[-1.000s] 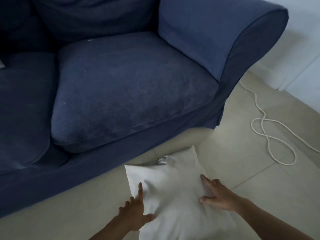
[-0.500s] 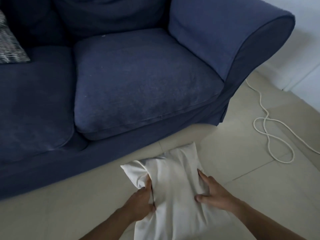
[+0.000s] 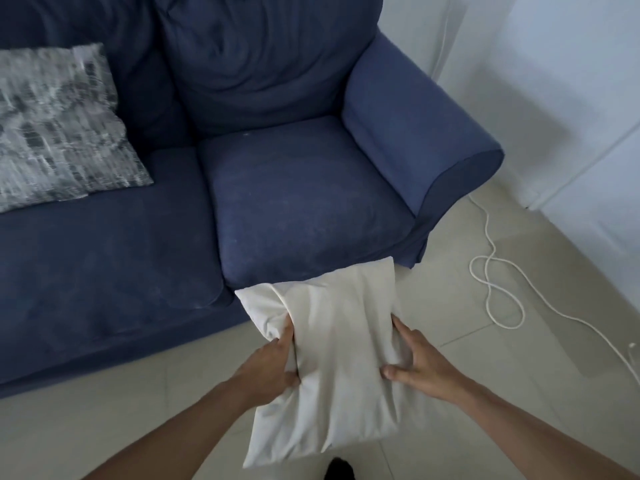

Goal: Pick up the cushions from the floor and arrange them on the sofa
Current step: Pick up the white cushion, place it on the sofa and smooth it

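Both hands are clamping a plain white cushion from either side, holding it in front of the blue sofa. Left hand is gripping the cushion's left edge, fingers dug into the fabric so that it is bunching into deep folds; right hand is pressing against the right edge, thumb lying across the face and fingers curling around the side. The cushion is being squeezed narrow between them, with its far end overlapping the front edge of the sofa's right seat cushion and its near end hanging over the tiled floor.

Going across the sofa from its left: a grey-and-white patterned cushion is lying tilted against the backrest on the left seat. The right seat is sitting bare beside the rolled armrest. To the right of the sofa, a white cord is trailing in loops across the floor, running along near the white wall.
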Motion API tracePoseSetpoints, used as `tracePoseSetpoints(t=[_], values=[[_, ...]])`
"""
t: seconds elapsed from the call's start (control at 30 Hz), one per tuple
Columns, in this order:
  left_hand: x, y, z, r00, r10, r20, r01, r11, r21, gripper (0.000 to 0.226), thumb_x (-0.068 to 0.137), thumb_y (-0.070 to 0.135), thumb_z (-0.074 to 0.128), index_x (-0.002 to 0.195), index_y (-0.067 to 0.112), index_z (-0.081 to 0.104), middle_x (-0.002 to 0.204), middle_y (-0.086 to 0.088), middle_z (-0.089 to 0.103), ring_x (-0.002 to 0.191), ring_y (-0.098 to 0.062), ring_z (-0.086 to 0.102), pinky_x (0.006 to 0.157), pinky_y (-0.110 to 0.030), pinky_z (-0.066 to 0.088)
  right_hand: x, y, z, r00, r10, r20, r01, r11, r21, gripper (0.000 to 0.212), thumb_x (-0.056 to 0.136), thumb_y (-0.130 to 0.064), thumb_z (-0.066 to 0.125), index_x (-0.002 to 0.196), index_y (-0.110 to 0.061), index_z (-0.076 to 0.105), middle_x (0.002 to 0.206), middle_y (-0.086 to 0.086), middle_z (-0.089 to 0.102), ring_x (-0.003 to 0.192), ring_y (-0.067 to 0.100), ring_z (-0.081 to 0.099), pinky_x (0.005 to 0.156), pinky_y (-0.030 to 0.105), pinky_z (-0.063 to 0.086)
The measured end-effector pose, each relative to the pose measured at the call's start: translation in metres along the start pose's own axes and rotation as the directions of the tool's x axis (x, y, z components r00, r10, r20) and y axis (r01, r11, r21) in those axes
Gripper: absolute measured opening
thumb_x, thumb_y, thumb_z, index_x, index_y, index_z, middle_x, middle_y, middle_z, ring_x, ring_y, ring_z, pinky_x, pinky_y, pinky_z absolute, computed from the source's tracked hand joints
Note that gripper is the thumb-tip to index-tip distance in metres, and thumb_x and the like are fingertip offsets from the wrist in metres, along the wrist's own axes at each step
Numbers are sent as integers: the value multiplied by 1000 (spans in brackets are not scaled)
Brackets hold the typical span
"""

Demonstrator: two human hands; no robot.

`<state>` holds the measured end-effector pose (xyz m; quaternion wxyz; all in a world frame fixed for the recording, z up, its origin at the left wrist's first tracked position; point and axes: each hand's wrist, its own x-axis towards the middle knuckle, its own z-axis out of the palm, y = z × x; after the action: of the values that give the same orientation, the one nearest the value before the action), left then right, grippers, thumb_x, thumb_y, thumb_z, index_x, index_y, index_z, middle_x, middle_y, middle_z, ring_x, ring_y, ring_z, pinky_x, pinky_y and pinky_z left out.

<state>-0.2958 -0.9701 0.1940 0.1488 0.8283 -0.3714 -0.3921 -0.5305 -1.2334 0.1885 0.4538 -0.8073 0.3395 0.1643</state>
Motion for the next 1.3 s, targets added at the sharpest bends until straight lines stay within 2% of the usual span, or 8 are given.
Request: tracePoseSetpoints(t=[0.2, 0.37, 0.5, 0.7, 0.83, 0.93, 1.13, 1.3], values=[[-22, 37, -86, 993, 44, -108, -46, 999, -11, 134, 80, 27, 80, 156, 57, -27, 114, 1, 72, 99, -27, 71, 93, -49, 59, -21, -87, -70, 997, -70, -41, 70, 997, -22, 121, 82, -53, 84, 170, -46, 1, 148, -6, 42, 142, 14, 44, 116, 30, 38], [-4, 59, -159, 983, 25, -184, -25, 1000, 2, 129, 87, 29, 80, 159, 52, -24, 116, 3, 74, 94, -22, 69, 87, -38, 56, 17, -143, -122, 983, -174, -66, 173, 985, -16, 120, 80, -55, 82, 169, -48, 3, 164, -10, 34, 153, 12, 35, 123, 34, 35], [28, 67, -214, 972, 20, -235, -20, 1000, -1, 129, 87, 27, 81, 159, 52, -23, 126, 0, 70, 94, -23, 63, 89, -36, 51, 66, -181, -156, 977, -203, -59, 201, 979, -31, 117, 84, -50, 81, 169, -48, 1, 153, -6, 37, 146, 14, 36, 113, 32, 35], [89, 76, -297, 956, 1, -292, 13, 999, 45, 128, 89, 26, 83, 159, 50, -21, 117, -7, 66, 112, -36, 66, 100, -48, 53, 149, -239, -207, 959, -268, -96, 266, 963, -33, 118, 85, -45, 85, 169, -49, 3, 150, -13, 37, 139, 6, 36, 111, 30, 34], [133, 74, -355, 940, 27, -340, -18, 999, 30, 130, 90, 24, 83, 163, 46, -22, 111, 1, 58, 111, -33, 65, 100, -44, 52, 211, -281, -238, 935, -322, -148, 313, 946, -81, 117, 88, -44, 85, 170, -46, 2, 149, -15, 36, 137, 8, 38, 115, 33, 35], [178, 59, -400, 923, 41, -383, -30, 999, 35, 131, 89, 25, 83, 161, 48, -23, 116, -2, 62, 106, -32, 66, 98, -46, 54, 264, -312, -257, 920, -344, -189, 334, 939, -83, 116, 88, -48, 84, 168, -51, 0, 150, -13, 37, 139, 10, 40, 121, 40, 37], [274, 32, -477, 907, 77, -413, -70, 997, 33, 129, 89, 16, 76, 161, 47, -27, 117, -4, 55, 98, -30, 63, 92, -47, 55, 373, -366, -281, 890, -348, -294, 328, 938, -114, 115, 93, -41, 81, 167, -52, -6, 141, -7, 38, 132, 16, 48, 119, 41, 42], [340, -6, -511, 906, 65, -417, -55, 998, 36, 129, 88, 13, 74, 161, 46, -27, 117, -10, 59, 99, -33, 65, 92, -51, 57, 448, -387, -274, 875, -339, -346, 318, 941, -119, 115, 95, -37, 81, 165, -56, -8, 133, -7, 40, 126, 17, 52, 115, 41, 47]])
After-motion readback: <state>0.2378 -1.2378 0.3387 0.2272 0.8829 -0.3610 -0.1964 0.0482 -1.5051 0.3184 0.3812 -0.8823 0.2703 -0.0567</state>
